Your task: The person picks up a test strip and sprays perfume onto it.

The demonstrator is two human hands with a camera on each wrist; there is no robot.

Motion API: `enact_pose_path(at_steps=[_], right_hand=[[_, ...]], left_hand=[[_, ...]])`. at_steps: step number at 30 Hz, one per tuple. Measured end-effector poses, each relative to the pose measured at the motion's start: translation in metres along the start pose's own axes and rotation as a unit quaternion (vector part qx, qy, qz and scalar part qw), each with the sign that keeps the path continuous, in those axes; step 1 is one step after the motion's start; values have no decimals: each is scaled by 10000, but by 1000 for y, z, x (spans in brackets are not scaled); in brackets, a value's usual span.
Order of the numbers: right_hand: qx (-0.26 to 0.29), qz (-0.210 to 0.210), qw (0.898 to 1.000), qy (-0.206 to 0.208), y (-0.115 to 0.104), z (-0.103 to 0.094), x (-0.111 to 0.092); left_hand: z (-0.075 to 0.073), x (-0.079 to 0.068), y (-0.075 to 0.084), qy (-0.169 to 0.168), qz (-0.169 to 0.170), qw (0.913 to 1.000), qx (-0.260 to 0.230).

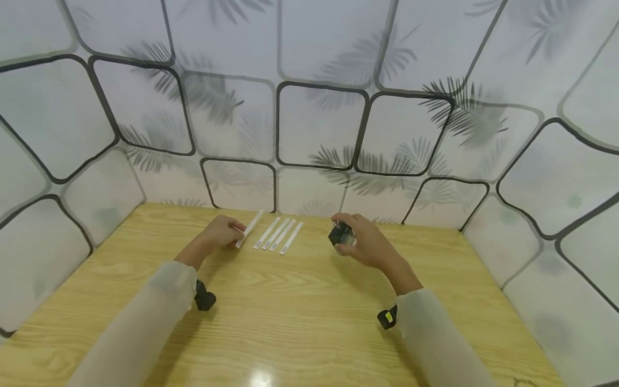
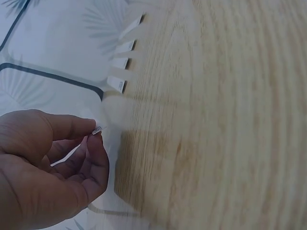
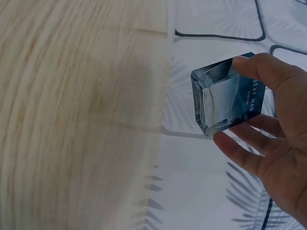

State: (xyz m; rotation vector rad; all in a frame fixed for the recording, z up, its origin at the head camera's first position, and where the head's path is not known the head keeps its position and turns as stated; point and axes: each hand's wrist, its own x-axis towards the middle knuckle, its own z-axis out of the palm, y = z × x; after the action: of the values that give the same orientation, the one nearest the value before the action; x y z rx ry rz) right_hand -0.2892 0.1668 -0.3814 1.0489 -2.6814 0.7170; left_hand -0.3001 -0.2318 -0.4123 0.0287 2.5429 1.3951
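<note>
My left hand (image 1: 221, 232) pinches a white paper test strip (image 1: 250, 228) between thumb and fingertips near its lower end. The strip slants up and away to the right. In the left wrist view only the printed end of this strip (image 2: 97, 130) shows at the fingertips. On the right, a square glass perfume bottle (image 3: 225, 96) with dark blue sides and white lettering is gripped by my right hand (image 1: 369, 244). Its thumb and fingers hold opposite sides of the bottle, which is tilted over the table. Several more white test strips (image 1: 292, 238) lie side by side between the hands.
The wood-grain table (image 1: 290, 306) runs back to a patterned cloth wall (image 1: 319, 123), which also closes in the left and right sides. A black wrist camera (image 1: 205, 297) sits at the left cuff, another camera (image 1: 387, 317) at the right cuff.
</note>
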Motion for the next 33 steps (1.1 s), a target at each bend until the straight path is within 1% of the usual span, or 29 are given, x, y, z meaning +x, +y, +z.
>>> enact_pose_path(at_steps=[5, 8, 12, 19, 29, 33], right_hand=[[699, 183, 9973, -128, 10, 9, 9], [1198, 322, 9921, -180, 17, 15, 13], [1627, 480, 9852, -227, 24, 24, 16], [2024, 642, 9770, -198, 26, 36, 22], [2448, 844, 9659, -30, 26, 45, 20], [2478, 836, 9652, 54, 27, 47, 19]], left_hand=[[0, 5, 2, 31, -25, 9998, 181], [1, 9, 4, 76, -63, 9995, 292], [4, 13, 6, 101, -75, 9990, 418], [6, 17, 8, 195, -4, 9974, 697], [8, 21, 12, 167, 151, 9945, 1023], [7, 22, 11, 97, 236, 9944, 1025]])
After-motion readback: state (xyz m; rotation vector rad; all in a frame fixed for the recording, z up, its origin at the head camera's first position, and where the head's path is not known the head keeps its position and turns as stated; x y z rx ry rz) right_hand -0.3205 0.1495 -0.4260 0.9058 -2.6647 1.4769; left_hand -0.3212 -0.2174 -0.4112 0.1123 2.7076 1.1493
